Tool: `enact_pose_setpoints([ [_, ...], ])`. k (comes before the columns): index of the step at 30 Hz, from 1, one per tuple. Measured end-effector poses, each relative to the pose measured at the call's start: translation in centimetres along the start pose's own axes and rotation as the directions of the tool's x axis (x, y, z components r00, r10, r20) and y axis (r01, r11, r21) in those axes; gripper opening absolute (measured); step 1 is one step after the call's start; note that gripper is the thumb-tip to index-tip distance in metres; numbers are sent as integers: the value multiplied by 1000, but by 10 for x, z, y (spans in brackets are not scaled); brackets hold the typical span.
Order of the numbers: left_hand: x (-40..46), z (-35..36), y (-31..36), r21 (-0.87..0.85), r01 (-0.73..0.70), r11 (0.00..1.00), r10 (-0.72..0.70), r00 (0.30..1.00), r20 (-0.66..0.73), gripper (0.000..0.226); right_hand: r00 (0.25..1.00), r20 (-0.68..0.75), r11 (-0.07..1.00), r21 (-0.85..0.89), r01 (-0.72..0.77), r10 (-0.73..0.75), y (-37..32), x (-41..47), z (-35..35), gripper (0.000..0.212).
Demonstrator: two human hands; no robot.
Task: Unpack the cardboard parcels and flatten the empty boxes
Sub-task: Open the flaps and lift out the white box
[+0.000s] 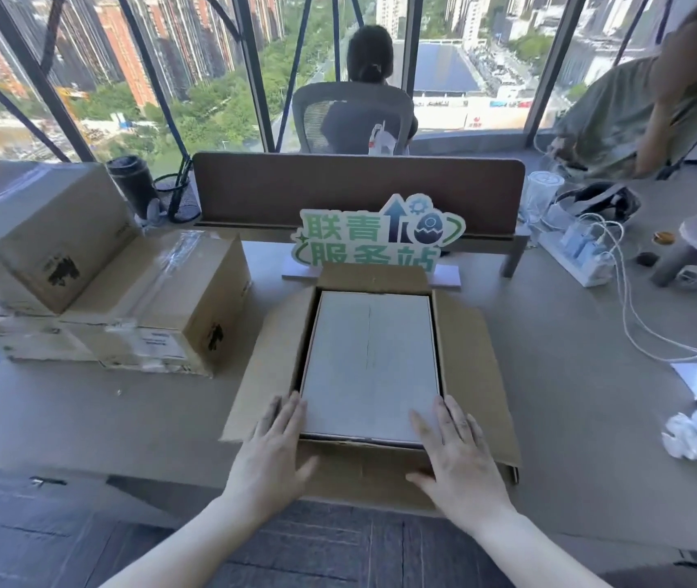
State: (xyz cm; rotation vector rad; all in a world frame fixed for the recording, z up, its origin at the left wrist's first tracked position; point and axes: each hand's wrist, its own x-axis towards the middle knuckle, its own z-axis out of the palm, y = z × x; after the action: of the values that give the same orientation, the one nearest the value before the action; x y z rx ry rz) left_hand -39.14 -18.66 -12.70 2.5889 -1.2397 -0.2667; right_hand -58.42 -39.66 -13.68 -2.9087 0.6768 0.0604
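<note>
Open cardboard box (471, 358) on desk, white inner box (370, 362) inside.
Left hand (272, 454) and right hand (459, 456) flat, fingers straight, at white box's near corners.

Single head-worn wide-angle view, looking forward and down over the counter's (550, 418) near edge, close above the open box (465, 358), facing windows (219, 78) beyond the far edge.

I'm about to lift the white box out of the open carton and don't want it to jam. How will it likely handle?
The white box looks flat and stiff, so it should come up in one piece. It fills the carton wall to wall, so it may stick; the left hand and right hand have little finger room. Weight can't be judged.
</note>
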Motion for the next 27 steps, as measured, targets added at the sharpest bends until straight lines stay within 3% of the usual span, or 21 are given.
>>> enact_pose_setpoints([
  [4, 22, -30, 24, -134, -35, 990, 29, 999, -46, 73, 993, -16, 972, 207, -110, 116, -22, 19, -39, 82],
  [7, 60, -42, 39, -208, 150, 967, -129, 986, 109, 66, 967, 59, 900, 355, -253, 248, -32, 53, -59, 72],
  [10, 95, -43, 43, -136, 265, 955, -235, 951, 203, 53, 896, 224, 849, 297, -436, 382, -32, 85, -67, 67],
  [15, 129, -43, 40, -206, 434, 877, -361, 879, 313, 55, 772, 325, 746, 230, -625, 547, -45, 118, -67, 66],
  [18, 136, -44, 32, -279, 460, 843, -360, 867, 343, 48, 712, 350, 682, 227, -695, 609, -54, 131, -68, 70],
  [21, 138, -45, 28, -281, 406, 869, -308, 890, 336, 28, 666, 351, 605, 279, -746, 659, -54, 138, -69, 73],
  [23, 140, -49, 28, -279, 383, 880, -283, 897, 338, 19, 676, 319, 622, 265, -737, 664, -46, 139, -72, 56],
  [25, 143, -51, 27, -268, 385, 883, -285, 894, 346, 19, 714, 314, 671, 249, -698, 626, -37, 139, -80, 18],
  [27, 146, -52, 27, -252, 398, 882, -298, 886, 355, 17, 725, 359, 712, 195, -674, 588, -31, 142, -85, 16],
])
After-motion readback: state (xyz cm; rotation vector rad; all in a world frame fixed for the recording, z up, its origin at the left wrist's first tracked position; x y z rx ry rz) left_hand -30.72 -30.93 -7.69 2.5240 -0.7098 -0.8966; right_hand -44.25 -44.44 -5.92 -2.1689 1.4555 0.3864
